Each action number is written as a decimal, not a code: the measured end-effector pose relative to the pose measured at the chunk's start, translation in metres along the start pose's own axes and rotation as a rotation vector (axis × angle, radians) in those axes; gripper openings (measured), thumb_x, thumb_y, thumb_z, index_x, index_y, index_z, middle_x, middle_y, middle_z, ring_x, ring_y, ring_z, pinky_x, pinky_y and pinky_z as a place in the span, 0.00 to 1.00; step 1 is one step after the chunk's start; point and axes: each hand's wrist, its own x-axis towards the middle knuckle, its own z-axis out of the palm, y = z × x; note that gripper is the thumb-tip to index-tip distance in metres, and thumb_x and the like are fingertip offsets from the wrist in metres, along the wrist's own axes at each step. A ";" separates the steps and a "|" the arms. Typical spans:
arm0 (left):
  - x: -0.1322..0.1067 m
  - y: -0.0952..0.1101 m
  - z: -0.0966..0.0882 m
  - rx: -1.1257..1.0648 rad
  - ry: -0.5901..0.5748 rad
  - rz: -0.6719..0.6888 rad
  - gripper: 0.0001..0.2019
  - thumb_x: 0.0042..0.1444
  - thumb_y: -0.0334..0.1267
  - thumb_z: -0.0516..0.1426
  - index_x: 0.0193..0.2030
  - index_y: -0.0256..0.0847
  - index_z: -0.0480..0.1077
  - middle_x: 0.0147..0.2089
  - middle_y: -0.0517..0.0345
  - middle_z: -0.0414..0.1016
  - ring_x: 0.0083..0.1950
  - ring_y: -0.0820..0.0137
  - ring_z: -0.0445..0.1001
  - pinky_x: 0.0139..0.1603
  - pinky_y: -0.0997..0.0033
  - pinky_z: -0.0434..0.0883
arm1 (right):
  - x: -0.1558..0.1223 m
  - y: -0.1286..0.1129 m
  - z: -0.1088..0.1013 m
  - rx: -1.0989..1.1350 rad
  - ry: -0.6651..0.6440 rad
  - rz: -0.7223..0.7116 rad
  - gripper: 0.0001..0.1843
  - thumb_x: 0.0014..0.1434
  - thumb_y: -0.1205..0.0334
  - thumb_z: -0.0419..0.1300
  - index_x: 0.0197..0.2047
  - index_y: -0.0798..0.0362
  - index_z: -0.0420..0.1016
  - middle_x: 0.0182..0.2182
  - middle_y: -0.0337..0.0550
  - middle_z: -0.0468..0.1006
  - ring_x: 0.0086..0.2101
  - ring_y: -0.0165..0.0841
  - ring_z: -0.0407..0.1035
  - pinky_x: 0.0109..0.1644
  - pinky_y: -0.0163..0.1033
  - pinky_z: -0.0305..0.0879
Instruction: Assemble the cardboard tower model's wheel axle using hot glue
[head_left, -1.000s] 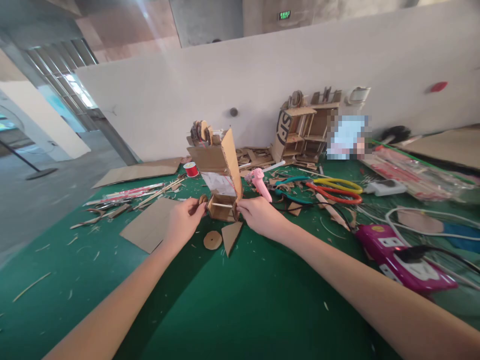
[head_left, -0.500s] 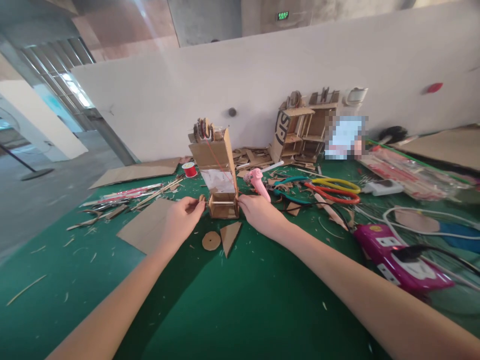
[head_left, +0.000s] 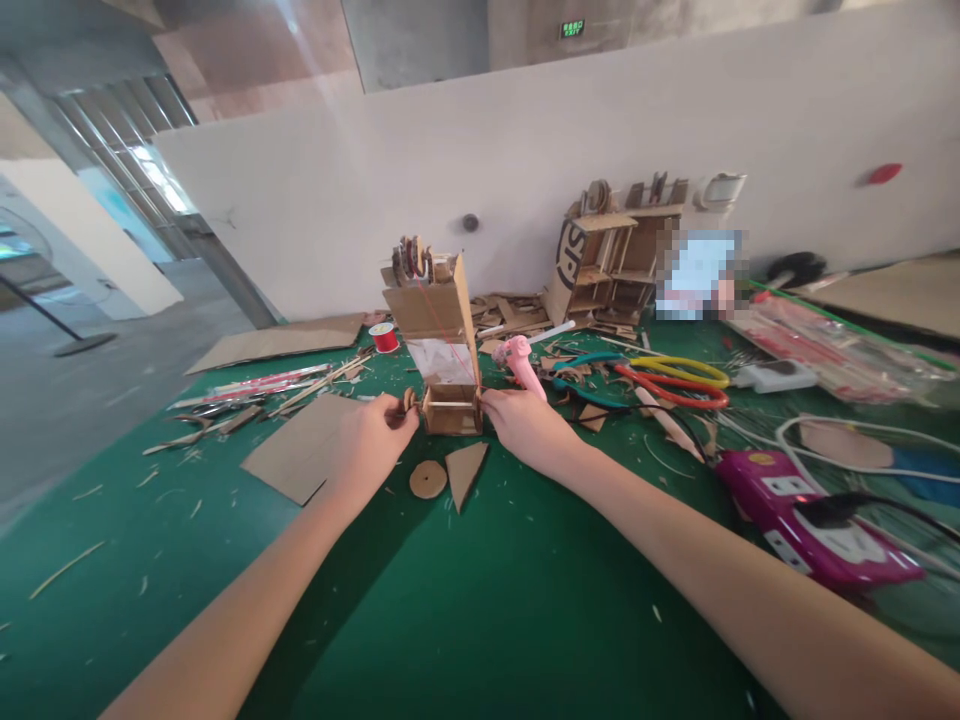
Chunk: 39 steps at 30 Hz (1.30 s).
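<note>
Green tabletop [head_left: 480, 600], ending left of left hand [head_left: 371, 440], pinching cardboard disc [head_left: 409, 399]; right hand [head_left: 529, 425] against cardboard model [head_left: 442, 358], grip hidden; glue gun [head_left: 523, 366] beyond.

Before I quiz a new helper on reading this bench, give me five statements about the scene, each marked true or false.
1. The left hand pinches a small cardboard piece beside the cardboard model. True.
2. The glue gun is blue. False: the glue gun is pink.
3. The cardboard disc lies beside the triangular piece. True.
4. The red spool stands right of the model. False: the red spool is on its left.
5. The power strip is unused. False: a black plug sits in the power strip.
</note>
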 end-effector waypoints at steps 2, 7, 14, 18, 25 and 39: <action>0.001 0.001 0.000 0.055 0.024 0.003 0.10 0.52 0.44 0.56 0.26 0.41 0.67 0.25 0.58 0.75 0.28 0.67 0.74 0.30 0.73 0.64 | -0.003 -0.003 -0.002 -0.011 0.037 -0.030 0.12 0.66 0.65 0.47 0.38 0.52 0.72 0.34 0.44 0.79 0.40 0.35 0.73 0.46 0.37 0.62; 0.002 0.003 -0.002 0.104 0.028 0.022 0.09 0.51 0.42 0.56 0.25 0.42 0.63 0.24 0.60 0.71 0.26 0.70 0.69 0.27 0.74 0.58 | -0.008 -0.010 -0.006 -0.034 0.039 -0.034 0.13 0.67 0.65 0.47 0.38 0.50 0.73 0.33 0.41 0.80 0.39 0.33 0.73 0.46 0.35 0.60; 0.004 0.001 -0.001 0.139 -0.008 0.076 0.08 0.52 0.40 0.55 0.26 0.43 0.60 0.23 0.60 0.68 0.25 0.70 0.66 0.26 0.74 0.56 | -0.007 -0.012 -0.009 -0.003 -0.008 0.015 0.11 0.65 0.66 0.50 0.41 0.50 0.73 0.37 0.44 0.80 0.40 0.34 0.73 0.42 0.34 0.60; 0.004 -0.001 -0.002 0.134 -0.014 0.087 0.07 0.52 0.40 0.55 0.27 0.43 0.61 0.25 0.58 0.70 0.27 0.68 0.69 0.27 0.73 0.60 | -0.008 -0.010 -0.008 -0.008 0.003 0.009 0.11 0.65 0.66 0.50 0.40 0.50 0.73 0.37 0.43 0.80 0.39 0.33 0.73 0.44 0.35 0.61; 0.004 -0.005 -0.002 -0.123 -0.080 0.084 0.25 0.54 0.39 0.55 0.60 0.42 0.60 0.52 0.47 0.74 0.43 0.63 0.77 0.40 0.67 0.71 | -0.007 -0.015 -0.006 -0.252 0.048 -0.055 0.15 0.60 0.74 0.49 0.47 0.55 0.71 0.38 0.49 0.78 0.40 0.39 0.71 0.41 0.39 0.63; 0.006 0.023 -0.041 -0.454 -0.504 0.027 0.15 0.48 0.46 0.61 0.42 0.44 0.69 0.45 0.53 0.77 0.46 0.60 0.77 0.41 0.66 0.74 | -0.008 -0.011 -0.009 -0.337 0.071 0.061 0.14 0.59 0.73 0.48 0.44 0.61 0.71 0.38 0.59 0.74 0.34 0.42 0.70 0.32 0.42 0.65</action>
